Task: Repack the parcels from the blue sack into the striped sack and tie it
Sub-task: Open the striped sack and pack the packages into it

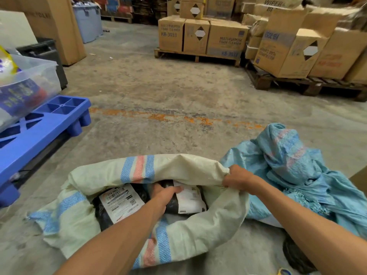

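Note:
The striped sack (pixel 111 173), cream with blue and pink bands, lies open on the floor in front of me. Inside it lie two black parcels with white labels, one on the left (pixel 121 203) and one on the right (pixel 190 199). My left hand (pixel 165 195) reaches into the sack and grips the right parcel. My right hand (pixel 237 178) grips the sack's right rim and holds the mouth open. The blue sack (pixel 294 165) lies crumpled on the floor to the right. Another black parcel (pixel 296 255) lies under my right forearm.
A blue plastic pallet (pixel 47 124) with a clear bin (pixel 35 76) on it stands at the left. Cardboard boxes on wooden pallets (pixel 200 36) fill the back and right. Bare concrete floor (pixel 158 96) with an orange line stretches ahead.

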Available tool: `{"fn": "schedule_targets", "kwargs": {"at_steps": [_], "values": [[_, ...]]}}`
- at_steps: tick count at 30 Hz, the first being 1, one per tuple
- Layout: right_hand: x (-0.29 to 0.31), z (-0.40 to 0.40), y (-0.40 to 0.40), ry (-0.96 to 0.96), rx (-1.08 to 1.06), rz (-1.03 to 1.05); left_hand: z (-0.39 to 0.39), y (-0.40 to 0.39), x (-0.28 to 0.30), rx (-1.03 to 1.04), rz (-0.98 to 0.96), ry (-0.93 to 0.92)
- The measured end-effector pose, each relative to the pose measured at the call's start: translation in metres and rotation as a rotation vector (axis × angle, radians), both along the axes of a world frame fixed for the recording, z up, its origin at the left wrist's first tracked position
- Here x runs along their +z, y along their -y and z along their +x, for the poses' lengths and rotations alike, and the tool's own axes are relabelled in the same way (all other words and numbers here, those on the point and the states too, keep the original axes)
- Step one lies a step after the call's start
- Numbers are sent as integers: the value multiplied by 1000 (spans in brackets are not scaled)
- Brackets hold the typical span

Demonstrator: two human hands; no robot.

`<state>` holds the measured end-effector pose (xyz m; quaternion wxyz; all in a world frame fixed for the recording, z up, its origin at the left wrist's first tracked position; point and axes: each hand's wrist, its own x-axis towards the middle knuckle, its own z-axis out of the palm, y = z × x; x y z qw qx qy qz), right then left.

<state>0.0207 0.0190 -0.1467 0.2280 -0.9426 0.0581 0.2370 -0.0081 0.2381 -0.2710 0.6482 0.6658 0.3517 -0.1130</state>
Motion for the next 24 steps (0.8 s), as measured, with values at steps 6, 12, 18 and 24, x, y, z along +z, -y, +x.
{"fn": "schedule_targets", "kwargs": {"at_steps": [6, 12, 18, 24], "values": [[18, -1, -9, -75, -105, 390, 9, 15, -10, 114, 12, 115], [23, 1, -2, -260, 41, 219, 12, 12, -23, 207, -108, 200], [10, 19, -19, 776, -110, 65, 18, -8, -18, -153, 82, 73], [1, 21, -27, 447, -76, 103, 3, -5, -21, -100, 99, 139]]}}
